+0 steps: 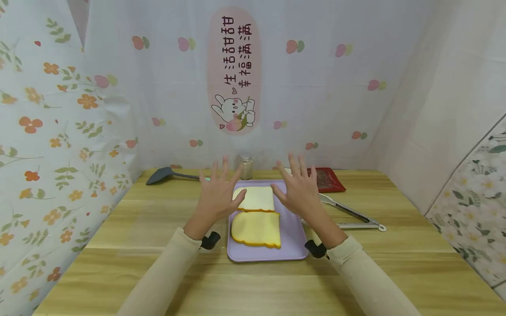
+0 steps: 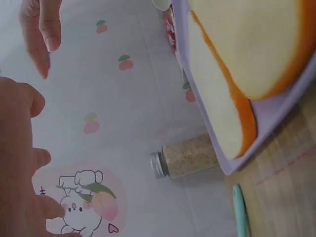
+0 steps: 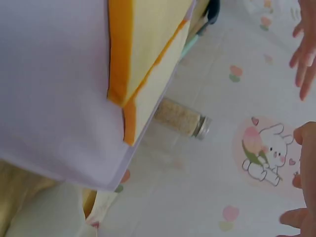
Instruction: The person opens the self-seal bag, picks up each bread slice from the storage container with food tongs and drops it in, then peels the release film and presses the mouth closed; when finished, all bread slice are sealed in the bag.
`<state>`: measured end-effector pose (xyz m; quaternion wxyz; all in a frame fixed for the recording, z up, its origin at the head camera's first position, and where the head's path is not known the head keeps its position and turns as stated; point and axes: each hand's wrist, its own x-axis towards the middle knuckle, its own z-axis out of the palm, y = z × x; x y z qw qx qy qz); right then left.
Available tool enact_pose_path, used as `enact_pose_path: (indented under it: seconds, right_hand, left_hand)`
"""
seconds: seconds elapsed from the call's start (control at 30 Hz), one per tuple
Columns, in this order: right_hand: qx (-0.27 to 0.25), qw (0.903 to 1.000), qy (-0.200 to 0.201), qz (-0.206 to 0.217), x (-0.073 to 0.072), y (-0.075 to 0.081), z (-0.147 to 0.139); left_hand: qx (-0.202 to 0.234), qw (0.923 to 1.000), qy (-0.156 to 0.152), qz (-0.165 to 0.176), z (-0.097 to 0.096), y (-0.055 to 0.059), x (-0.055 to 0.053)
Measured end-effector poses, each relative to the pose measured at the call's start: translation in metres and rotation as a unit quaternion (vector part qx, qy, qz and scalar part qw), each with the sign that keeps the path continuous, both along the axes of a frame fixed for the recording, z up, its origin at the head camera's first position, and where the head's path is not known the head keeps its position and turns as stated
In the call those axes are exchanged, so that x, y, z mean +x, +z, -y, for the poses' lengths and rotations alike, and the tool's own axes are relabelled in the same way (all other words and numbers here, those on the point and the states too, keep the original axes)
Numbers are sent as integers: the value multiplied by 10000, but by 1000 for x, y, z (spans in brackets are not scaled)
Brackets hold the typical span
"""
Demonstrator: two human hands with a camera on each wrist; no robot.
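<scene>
Both hands are raised with fingers spread, holding nothing. My left hand (image 1: 217,195) hovers over the left edge of a lilac tray (image 1: 292,239), and my right hand (image 1: 299,191) over its right side. Two bread slices lie flat on the tray, one behind the other: a near slice (image 1: 256,229) and a far slice (image 1: 258,198), both pale with an orange-brown crust. The left hand partly covers the far slice's left end in the head view. In the right wrist view, the near slice (image 3: 148,39) overlaps the far slice (image 3: 155,89).
Behind the tray stands a small glass jar (image 1: 246,166) with a metal lid. A dark spatula (image 1: 161,175) lies back left, its handle passing behind the left hand. Metal tongs (image 1: 352,211) lie to the right, near a red packet (image 1: 326,180). Printed curtains surround the wooden table (image 1: 166,254).
</scene>
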<state>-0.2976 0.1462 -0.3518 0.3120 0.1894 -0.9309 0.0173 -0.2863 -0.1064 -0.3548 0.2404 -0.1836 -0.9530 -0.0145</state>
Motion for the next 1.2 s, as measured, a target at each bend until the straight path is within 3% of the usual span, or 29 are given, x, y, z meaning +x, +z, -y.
enact_pose_path:
  seconds: [0.13, 0.23, 0.33, 0.47, 0.67, 0.8, 1.03, 1.2]
  right_hand:
    - [-272, 9974, 437, 504, 11, -7, 11]
    - [-633, 9871, 1065, 1015, 22, -11, 25]
    - [-954, 9703, 1580, 1565, 30, -15, 39]
    - [-1279, 9437, 1979, 2322, 31, -18, 56]
    - [-1584, 9075, 2415, 3050, 21, -28, 75]
    - [-1620, 9015, 2308, 3283, 15, -34, 90]
    - [-1088, 9091, 1968, 3505, 14, -39, 122]
    - [-755, 9012, 2010, 3764, 7, -47, 135]
  left_hand:
    - [442, 9973, -272, 521, 15, -9, 11]
    - [849, 9907, -426, 971, 32, -18, 24]
    - [1129, 9838, -525, 1287, 54, -26, 35]
    - [1550, 9727, -805, 1526, 81, -33, 45]
    - [1778, 9592, -1035, 1941, 111, -43, 48]
    - [1681, 9553, -1013, 2212, 130, -46, 43]
    - [1280, 9599, -807, 2359, 164, -49, 38]
    - [881, 9666, -694, 2306, 180, -54, 33]
